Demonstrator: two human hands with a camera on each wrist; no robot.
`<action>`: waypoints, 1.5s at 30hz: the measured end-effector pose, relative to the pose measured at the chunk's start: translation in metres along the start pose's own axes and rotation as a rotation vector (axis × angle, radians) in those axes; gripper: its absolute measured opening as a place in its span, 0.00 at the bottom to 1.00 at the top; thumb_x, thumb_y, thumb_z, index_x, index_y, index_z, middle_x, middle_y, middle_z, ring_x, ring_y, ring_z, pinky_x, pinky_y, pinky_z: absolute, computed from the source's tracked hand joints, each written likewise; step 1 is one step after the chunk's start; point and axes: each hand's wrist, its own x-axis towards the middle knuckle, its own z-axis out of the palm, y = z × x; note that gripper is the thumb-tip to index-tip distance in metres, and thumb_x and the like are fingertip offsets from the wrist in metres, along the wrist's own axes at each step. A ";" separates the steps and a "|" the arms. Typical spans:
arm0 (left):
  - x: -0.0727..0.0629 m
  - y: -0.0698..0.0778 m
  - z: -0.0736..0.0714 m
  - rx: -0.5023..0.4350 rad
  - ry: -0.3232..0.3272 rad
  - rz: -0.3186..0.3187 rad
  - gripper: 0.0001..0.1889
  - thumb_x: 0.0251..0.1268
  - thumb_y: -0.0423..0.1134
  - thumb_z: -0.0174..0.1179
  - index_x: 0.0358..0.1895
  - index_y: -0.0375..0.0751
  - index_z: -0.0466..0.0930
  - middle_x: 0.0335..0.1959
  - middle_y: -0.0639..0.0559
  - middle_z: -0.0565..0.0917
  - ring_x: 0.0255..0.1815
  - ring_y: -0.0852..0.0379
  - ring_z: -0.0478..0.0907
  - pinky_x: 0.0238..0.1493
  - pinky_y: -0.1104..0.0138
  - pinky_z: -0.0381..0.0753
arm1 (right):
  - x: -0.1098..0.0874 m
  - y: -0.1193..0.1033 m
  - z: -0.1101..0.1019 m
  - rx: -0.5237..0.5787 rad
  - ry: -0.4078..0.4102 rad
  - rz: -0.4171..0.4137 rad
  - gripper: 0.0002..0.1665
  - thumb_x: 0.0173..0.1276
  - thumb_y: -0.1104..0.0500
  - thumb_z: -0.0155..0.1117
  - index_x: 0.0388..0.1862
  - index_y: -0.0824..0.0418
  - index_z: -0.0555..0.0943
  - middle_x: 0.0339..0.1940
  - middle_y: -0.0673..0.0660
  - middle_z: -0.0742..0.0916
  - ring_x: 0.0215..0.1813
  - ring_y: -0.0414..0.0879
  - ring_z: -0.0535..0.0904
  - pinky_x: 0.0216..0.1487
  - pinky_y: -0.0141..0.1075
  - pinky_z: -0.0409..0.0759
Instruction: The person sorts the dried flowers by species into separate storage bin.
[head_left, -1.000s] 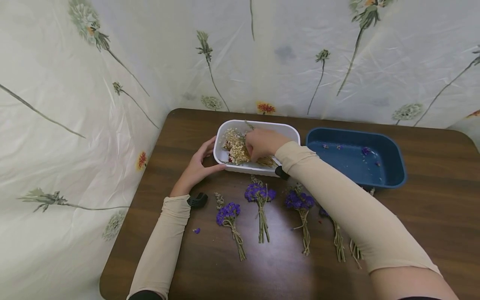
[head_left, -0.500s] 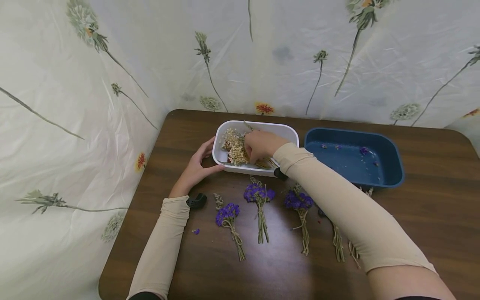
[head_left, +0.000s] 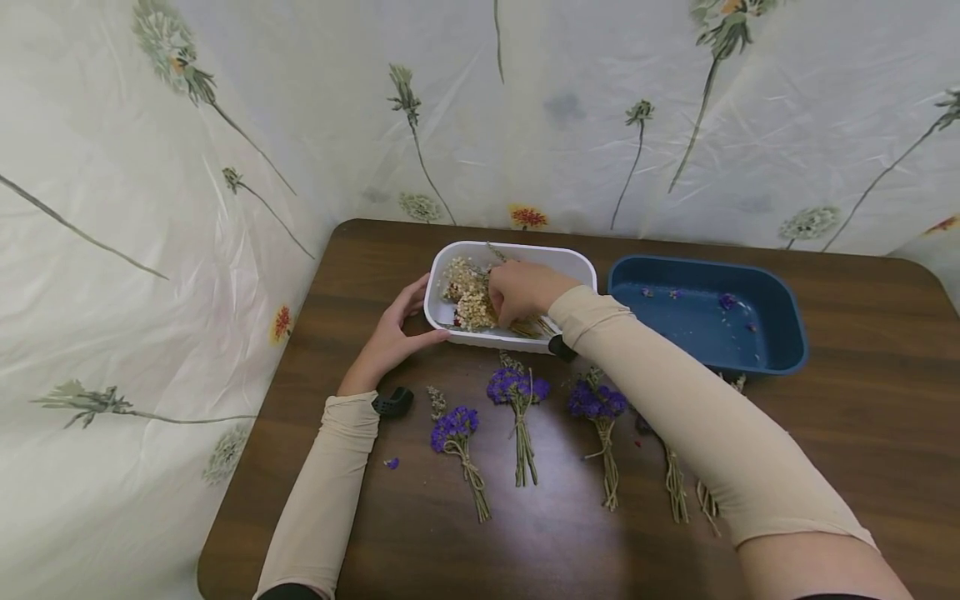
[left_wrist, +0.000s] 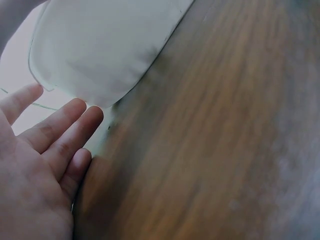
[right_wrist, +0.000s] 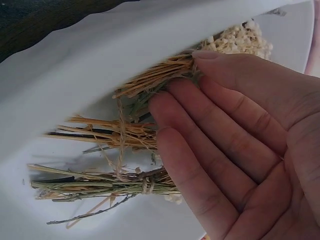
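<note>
My left hand (head_left: 390, 333) rests against the left end of a white plastic tub (head_left: 573, 260), thumb at the front corner and fingers along the side. Its fingers stretch out to the tub's wall in the left wrist view. Inside the tub, my right hand (head_left: 525, 290) pinches the stems of a bunch of dried flowers (right_wrist: 160, 75) between thumb and fingertips. Cream blossoms (head_left: 474, 308) show left of that hand. Two more bundles of stems, one a greenish bundle tied with twine (right_wrist: 105, 185), lie beside it in the right wrist view.
A blue tub (head_left: 801, 333) with a few purple petals stands to the right. Several tied purple bunches (head_left: 517, 385) lie in a row in front, some partly hidden by the right forearm. A loose purple blossom (head_left: 392, 462) lies near the left sleeve. A patterned curtain hangs behind the brown table (head_left: 885, 333).
The head view has shifted very slightly. Both hands keep their places at the white tub.
</note>
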 end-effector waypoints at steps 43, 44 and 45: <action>-0.018 0.059 -0.015 -0.033 0.115 0.066 0.43 0.66 0.28 0.68 0.82 0.42 0.57 0.75 0.36 0.71 0.73 0.33 0.70 0.69 0.36 0.69 | -0.111 0.077 0.004 0.275 0.449 0.002 0.30 0.73 0.48 0.69 0.71 0.54 0.77 0.69 0.58 0.82 0.63 0.56 0.80 0.61 0.56 0.79; -0.019 0.060 -0.015 -0.027 0.122 0.069 0.42 0.66 0.28 0.68 0.81 0.42 0.58 0.75 0.36 0.71 0.73 0.34 0.71 0.69 0.36 0.69 | -0.117 0.080 0.006 0.281 0.464 0.015 0.31 0.73 0.47 0.69 0.72 0.53 0.76 0.69 0.57 0.82 0.63 0.57 0.80 0.62 0.57 0.79; -0.021 0.061 -0.015 -0.016 0.128 0.073 0.41 0.66 0.28 0.68 0.81 0.41 0.59 0.74 0.36 0.72 0.72 0.34 0.72 0.69 0.37 0.70 | -0.122 0.084 0.007 0.293 0.478 0.030 0.31 0.73 0.46 0.68 0.72 0.53 0.76 0.70 0.57 0.81 0.64 0.59 0.79 0.63 0.58 0.78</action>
